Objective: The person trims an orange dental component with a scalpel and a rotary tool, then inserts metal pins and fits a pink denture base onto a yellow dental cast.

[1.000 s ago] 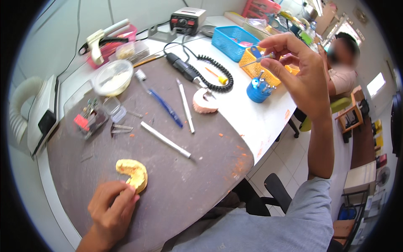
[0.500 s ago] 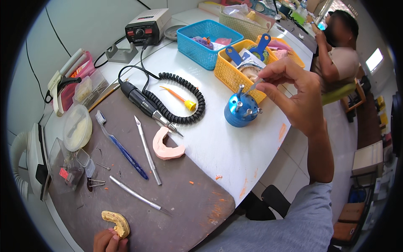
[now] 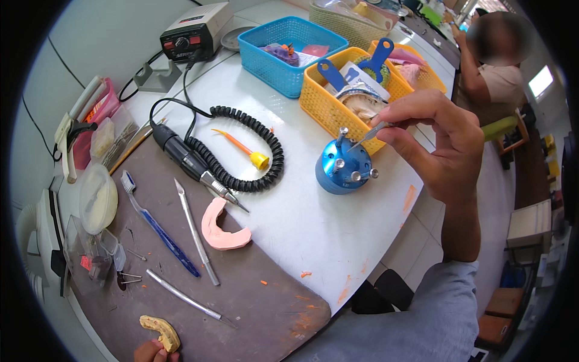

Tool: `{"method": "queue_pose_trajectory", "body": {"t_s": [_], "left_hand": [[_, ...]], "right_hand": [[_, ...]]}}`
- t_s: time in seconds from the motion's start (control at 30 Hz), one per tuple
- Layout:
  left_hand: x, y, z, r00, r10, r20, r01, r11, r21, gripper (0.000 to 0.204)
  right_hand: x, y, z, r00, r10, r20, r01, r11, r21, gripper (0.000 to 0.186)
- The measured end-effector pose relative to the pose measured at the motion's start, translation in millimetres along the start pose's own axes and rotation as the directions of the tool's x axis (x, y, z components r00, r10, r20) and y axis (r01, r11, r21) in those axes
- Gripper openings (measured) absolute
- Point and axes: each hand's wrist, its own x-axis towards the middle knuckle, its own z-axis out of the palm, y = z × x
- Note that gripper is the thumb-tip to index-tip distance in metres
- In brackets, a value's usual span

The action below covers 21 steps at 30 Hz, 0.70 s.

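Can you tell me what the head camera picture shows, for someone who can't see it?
The right hand pinches a thin metal tool over a round blue holder on a white bench. The left hand touches a yellow dental cast.

Dental lab workshop: white counter [image 3: 313, 229] with micromotor handpiece [image 3: 187, 158] on coiled cord, its control box [image 3: 196, 30], pink wax bite rim [image 3: 222, 228], yellowish dental cast [image 3: 160, 332], carving instruments [image 3: 194, 230], blue bur holder [image 3: 342, 168], plastic baskets [image 3: 338, 99] of supplies.
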Motion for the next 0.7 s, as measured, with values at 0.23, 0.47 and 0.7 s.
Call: {"method": "queue_pose_trajectory", "body": {"t_s": [0.23,0.47,0.7], "left_hand": [[-3,1,0,1.0,-0.013,-0.011,0.014,0.999,0.052,0.032],[9,7,-2,0.997,-0.072,0.019,0.071,0.997,0.04,0.027],[4,7,-4,0.992,-0.12,0.042,0.119,0.992,0.037,0.034]], "right_hand": [[-32,2,-15,0.998,0.031,-0.051,-0.034,0.998,-0.048,0.02],[-42,13,-4,0.993,0.014,-0.115,-0.017,0.999,-0.029,0.019],[-37,12,-2,0.993,-0.005,-0.114,-0.001,0.999,-0.049,0.018]]}}
